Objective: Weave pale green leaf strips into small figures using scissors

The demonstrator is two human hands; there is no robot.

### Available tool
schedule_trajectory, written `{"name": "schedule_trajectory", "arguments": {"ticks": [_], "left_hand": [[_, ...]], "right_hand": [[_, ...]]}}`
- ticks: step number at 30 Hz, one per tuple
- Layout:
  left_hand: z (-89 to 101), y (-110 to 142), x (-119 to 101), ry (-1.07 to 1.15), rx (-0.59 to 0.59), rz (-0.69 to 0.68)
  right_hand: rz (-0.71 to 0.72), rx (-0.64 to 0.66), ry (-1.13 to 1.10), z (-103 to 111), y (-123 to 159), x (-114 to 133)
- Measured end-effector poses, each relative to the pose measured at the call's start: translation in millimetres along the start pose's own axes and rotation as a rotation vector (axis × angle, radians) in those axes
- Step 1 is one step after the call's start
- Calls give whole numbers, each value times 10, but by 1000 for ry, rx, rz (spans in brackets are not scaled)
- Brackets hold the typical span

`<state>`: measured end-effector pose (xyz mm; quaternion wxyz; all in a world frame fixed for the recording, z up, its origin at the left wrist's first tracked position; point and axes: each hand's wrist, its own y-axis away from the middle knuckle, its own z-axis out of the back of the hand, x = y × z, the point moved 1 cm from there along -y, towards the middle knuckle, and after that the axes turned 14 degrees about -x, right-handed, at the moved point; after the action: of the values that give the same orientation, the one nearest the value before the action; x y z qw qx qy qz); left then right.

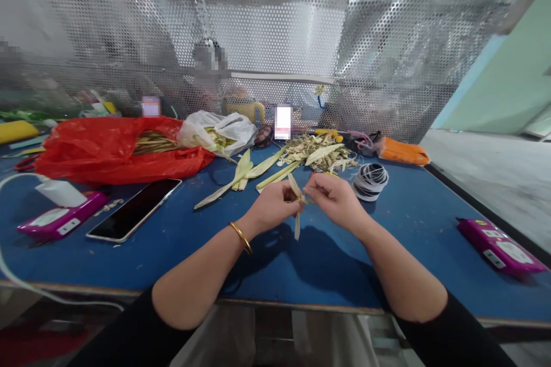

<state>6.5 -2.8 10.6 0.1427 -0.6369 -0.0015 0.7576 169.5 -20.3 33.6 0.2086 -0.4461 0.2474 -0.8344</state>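
Note:
My left hand point(274, 200), a gold bangle on its wrist, is closed on a small piece made of pale corn husk strips point(297, 228). One strip sticks up above the fingers and another hangs below. Close beside it, my right hand point(334, 196) pinches at the piece's right side; what lies between those fingertips is too small to make out. Just beyond the hands lie several flat pale-green husk leaves point(241, 171). A spool of white and dark thread point(371, 182) stands right of my right hand.
Husk scraps point(318, 152) lie heaped at the back. On the left are a red plastic bag point(99, 152), a white bag point(232, 129), a phone point(135, 212) and a purple device point(62, 221). Another purple device point(501, 249) lies right. A perforated metal screen point(275, 28) stands behind.

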Motion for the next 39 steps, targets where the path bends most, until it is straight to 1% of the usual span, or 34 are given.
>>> {"name": "schedule_trajectory", "arguments": {"ticks": [2, 3, 5, 7, 8, 10, 13, 16, 17, 19, 20, 22, 23, 24, 25, 26, 28, 29, 30, 32, 34, 37, 39], "left_hand": [[-22, 29, -47, 159, 144, 65], [-24, 41, -75, 220, 187, 82], [-12, 54, -126, 302, 215, 84], [6, 54, -157, 353, 178, 64], [12, 50, -161, 370, 144, 55], [16, 35, -152, 393, 58, 46], [10, -4, -104, 365, -100, 37], [26, -53, -42, 206, -269, -8], [38, -66, -24, 122, -314, -34], [63, -81, 2, -74, -379, -87], [73, -81, 10, -164, -391, -110], [79, -66, 17, -288, -364, -147], [73, -52, 16, -318, -321, -164], [61, -37, 11, -321, -257, -179], [46, -20, 2, -295, -179, -186], [30, -3, -10, -241, -97, -177], [3, 26, -44, -70, 51, -104], [-5, 36, -64, 24, 96, -51], [-8, 42, -85, 106, 117, -1], [-1, 46, -121, 222, 107, 66], [12, 44, -141, 293, 63, 89], [18, 37, -136, 350, 4, 103], [12, 29, -122, 371, -44, 102]], "right_hand": [[-157, 2, -82, 31, -43, -45], [-249, 12, -130, 41, -59, -67], [-441, 46, -229, 41, -72, -100], [-596, 83, -335, 19, -61, -113], [-648, 94, -386, 3, -50, -113], [-705, 111, -463, -35, -25, -103], [-735, 121, -489, -83, 5, -88], [-707, 115, -451, -116, 16, -79], [-666, 104, -415, -123, 18, -75], [-508, 57, -284, -127, 21, -61], [-398, 28, -198, -124, 25, -50], [-174, -15, -44, -111, 33, -24], [-91, -20, 4, -101, 36, -14], [-38, -13, 30, -87, 35, -8], [-17, 1, 36, -71, 29, -7], [-26, 13, 24, -52, 17, -10], [-103, 24, -41, -6, -18, -23], [-158, 22, -89, 17, -38, -30], [-220, 13, -143, 37, -55, -38], [-352, -5, -248, 61, -78, -54], [-480, -7, -343, 55, -79, -76], [-669, 46, -479, -4, -51, -120], [-756, 84, -535, -52, -27, -148]]}}
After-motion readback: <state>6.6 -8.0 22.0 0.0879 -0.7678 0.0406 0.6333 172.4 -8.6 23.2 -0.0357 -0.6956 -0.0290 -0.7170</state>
